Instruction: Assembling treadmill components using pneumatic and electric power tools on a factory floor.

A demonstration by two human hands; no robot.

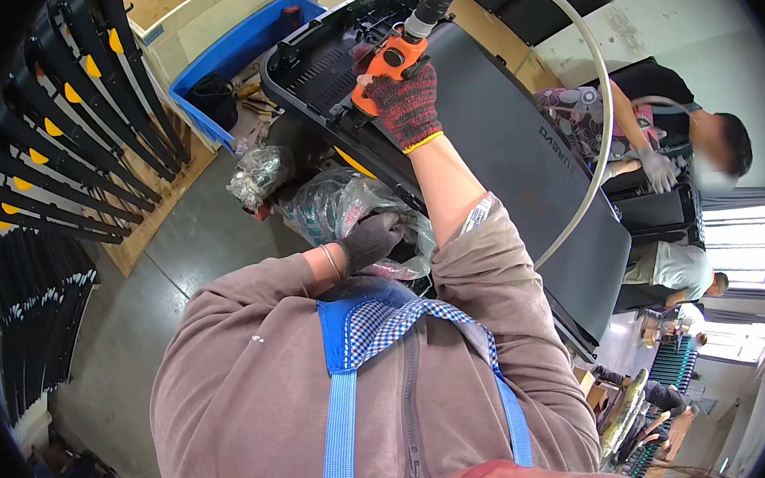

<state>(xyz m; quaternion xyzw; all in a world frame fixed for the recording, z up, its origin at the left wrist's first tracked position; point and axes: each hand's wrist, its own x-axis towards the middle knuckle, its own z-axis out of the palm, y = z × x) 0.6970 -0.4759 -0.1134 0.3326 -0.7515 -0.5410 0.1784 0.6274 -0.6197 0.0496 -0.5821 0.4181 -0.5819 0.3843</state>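
Observation:
My right hand, in a red knit glove, is shut on an orange pneumatic screwdriver, its tip set against the black plastic end of a treadmill. A pale air hose arcs from the tool's top over the black running belt. My left hand, in a dark glove, reaches into a clear plastic bag of small parts beside the treadmill's edge; its fingers are curled and what they hold is hidden.
A blue bin with tools stands behind the treadmill. Another crumpled bag lies left of it. Rows of black bars with yellow tips fill the left. A person in a black shirt works at the right.

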